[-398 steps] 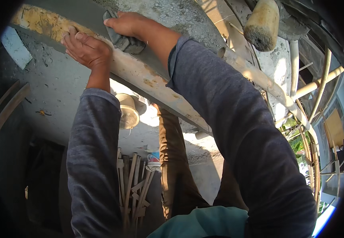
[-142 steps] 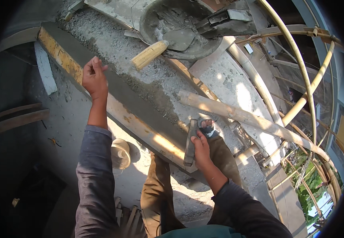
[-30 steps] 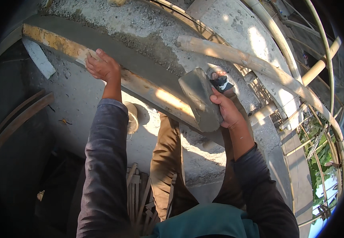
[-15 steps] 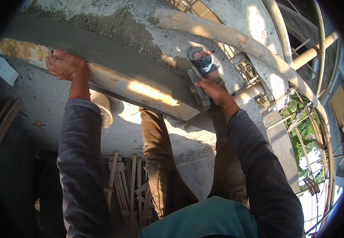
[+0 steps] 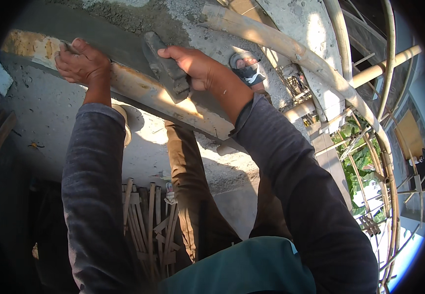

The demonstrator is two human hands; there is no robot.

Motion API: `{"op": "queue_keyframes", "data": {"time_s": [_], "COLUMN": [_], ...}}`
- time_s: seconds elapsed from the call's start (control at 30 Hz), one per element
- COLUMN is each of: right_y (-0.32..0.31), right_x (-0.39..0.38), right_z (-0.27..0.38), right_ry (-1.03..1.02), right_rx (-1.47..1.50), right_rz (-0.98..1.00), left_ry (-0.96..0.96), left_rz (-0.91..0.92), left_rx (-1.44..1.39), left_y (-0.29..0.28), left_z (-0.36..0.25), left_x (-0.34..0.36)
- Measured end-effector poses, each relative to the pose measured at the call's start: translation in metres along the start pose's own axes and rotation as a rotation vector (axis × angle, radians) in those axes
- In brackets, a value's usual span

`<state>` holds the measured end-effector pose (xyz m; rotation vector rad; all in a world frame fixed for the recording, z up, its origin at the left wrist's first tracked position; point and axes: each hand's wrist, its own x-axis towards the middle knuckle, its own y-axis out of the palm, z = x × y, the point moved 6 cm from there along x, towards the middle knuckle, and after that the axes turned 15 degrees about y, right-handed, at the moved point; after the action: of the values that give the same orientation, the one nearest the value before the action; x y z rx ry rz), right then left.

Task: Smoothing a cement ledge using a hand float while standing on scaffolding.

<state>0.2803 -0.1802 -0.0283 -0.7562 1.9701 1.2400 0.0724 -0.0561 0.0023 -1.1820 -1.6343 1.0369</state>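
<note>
Along the outer edge of the grey wet-cement ledge (image 5: 109, 41), w/ a long yellowish wooden guide board (image 5: 139, 90) fixed against its face:

- Item 1: grey rectangular plastering float, cement-caked (image 5: 166, 68). Sits tilted on the ledge edge, blade touching both wet cement & top of the board, approx. mid-length of the board. Right hand (image 5: 195, 66) clamped on its handle from the right side, fingers wrapped, knuckles up. Judged: stiff, fairly light, but gritty & slick w/ mortar; take it by the handle only, blade edges are dirty and thin.
- Item 2: left hand (image 5: 82, 63), fingers curled shut over the board's top edge near its left end; grips the board, no tool in it.
- Item 3: board itself looks rigid, stained w/ cement; surface rough.
- Item 4: wet cement strip, soft, marks easily (judgement).
- Misc.: thick bamboo scaffold pole (image 5: 291, 49) running diag. beyond the ledge; a sandalled foot (image 5: 246, 68) just beside the right hand; bundle of thin wooden sticks (image 5: 146, 220) well below; green foliage (image 5: 364, 157) at right.
</note>
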Motion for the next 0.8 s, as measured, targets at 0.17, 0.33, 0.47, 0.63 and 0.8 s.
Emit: {"op": "queue_keyframes", "data": {"time_s": [0.17,0.33,0.47,0.63,0.8], "right_y": [-0.08,-0.193,-0.194,-0.057,-0.049], "right_x": [-0.018,-0.057,-0.054,-0.041,-0.028], "right_z": [-0.041,-0.149,-0.171,-0.075,-0.041], "right_ry": [0.047,0.234,0.263,0.029,0.009], "right_rx": [-0.029,-0.116,-0.112,-0.051,-0.075], "right_rz": [-0.047,-0.475,-0.607,-0.324,-0.116], "left_ry": [0.017,0.04,0.032,0.044,0.037], "left_rz": [-0.003,-0.008,-0.007,0.013,-0.011], "left_rx": [0.01,-0.01,-0.015,0.001,-0.001], "left_y": [-0.008,-0.003,-0.004,-0.009,-0.007], "left_z": [0.007,0.0,-0.001,0.003,0.008], "left_x": [0.004,0.0,0.002,0.004,-0.001]}}
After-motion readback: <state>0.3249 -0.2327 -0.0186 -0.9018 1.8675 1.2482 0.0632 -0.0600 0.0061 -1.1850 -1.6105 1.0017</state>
